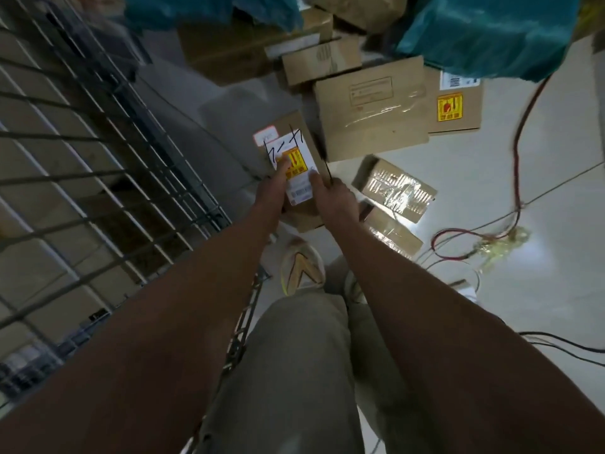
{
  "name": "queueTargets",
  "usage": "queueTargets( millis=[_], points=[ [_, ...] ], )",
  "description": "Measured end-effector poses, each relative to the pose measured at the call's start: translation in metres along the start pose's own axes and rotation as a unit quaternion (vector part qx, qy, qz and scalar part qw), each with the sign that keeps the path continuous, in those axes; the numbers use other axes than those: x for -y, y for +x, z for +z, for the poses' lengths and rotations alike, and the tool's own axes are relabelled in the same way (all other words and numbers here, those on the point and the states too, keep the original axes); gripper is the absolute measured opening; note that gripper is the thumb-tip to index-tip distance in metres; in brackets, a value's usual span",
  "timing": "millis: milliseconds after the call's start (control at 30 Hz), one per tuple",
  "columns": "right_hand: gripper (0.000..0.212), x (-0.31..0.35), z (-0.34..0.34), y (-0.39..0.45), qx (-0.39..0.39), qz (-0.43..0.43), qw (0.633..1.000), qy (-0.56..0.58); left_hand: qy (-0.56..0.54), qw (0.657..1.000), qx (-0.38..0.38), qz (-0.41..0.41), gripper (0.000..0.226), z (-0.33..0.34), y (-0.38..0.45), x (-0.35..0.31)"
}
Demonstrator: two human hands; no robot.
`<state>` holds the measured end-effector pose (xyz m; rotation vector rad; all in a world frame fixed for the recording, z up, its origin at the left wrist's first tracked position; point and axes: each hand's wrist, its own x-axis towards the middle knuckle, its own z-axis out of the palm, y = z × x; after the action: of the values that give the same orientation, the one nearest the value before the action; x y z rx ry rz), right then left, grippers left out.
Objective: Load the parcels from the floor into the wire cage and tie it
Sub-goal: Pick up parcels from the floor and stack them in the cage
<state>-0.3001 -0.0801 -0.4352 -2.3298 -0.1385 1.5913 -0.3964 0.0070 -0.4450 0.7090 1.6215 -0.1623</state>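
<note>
I hold a brown cardboard parcel (pixel 294 145) with a white label and a yellow sticker, low over the floor. My left hand (pixel 273 183) grips its left side, thumb on the label. My right hand (pixel 330 194) grips its right side, thumb on the label's edge. The wire cage (pixel 98 152) stands to my left, with boxes visible behind its bars. More cardboard parcels lie on the floor: a large flat one (pixel 370 116), one with a yellow sticker (pixel 458 106), and two taped ones (pixel 396 188) (pixel 389 231).
Teal plastic bags (pixel 484 31) and more boxes (pixel 320 60) are piled at the top. Red and black cords (pixel 517 132) run across the white floor on the right. My feet (pixel 301 267) and legs are below the parcel, beside the cage's corner.
</note>
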Motion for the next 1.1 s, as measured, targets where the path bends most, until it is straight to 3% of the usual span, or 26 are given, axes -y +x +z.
queueTargets(
  millis=[167,267,300,467,633,733,900,1000,1100],
  points=[
    [0.069,0.017,-0.027,-0.053,0.021,-0.016,1.000,-0.014,-0.030,1.000,-0.004,-0.006,0.052,-0.008,-0.048,-0.020],
    [0.066,0.020,-0.051,-0.114,0.015,0.003,1.000,-0.002,-0.001,0.999,-0.040,-0.006,0.093,-0.018,-0.069,-0.016],
    [0.065,0.021,-0.062,-0.139,0.009,0.004,1.000,0.004,0.017,0.999,-0.036,-0.004,0.094,-0.017,-0.093,-0.019],
    [0.065,0.036,-0.139,-0.280,-0.009,0.016,1.000,-0.013,0.117,0.993,0.019,0.008,0.053,-0.013,-0.277,-0.074],
    [0.062,0.068,-0.233,-0.414,-0.074,-0.041,0.996,-0.029,0.116,0.990,0.064,0.057,0.093,-0.007,-0.417,-0.112],
    [0.064,0.087,-0.273,-0.476,-0.092,-0.068,0.993,0.011,0.087,0.988,0.078,0.100,0.063,-0.012,-0.513,-0.147],
    [0.069,0.116,-0.312,-0.555,-0.051,-0.149,0.987,0.036,0.064,0.980,0.068,0.178,0.050,-0.046,-0.611,-0.171],
    [0.078,0.125,-0.309,-0.599,-0.022,-0.205,0.977,0.052,0.040,0.977,0.067,0.196,0.053,-0.079,-0.661,-0.159],
    [0.058,0.133,-0.300,-0.651,-0.008,-0.246,0.969,0.039,0.004,0.977,0.060,0.206,0.065,-0.114,-0.697,-0.140]
  ],
)
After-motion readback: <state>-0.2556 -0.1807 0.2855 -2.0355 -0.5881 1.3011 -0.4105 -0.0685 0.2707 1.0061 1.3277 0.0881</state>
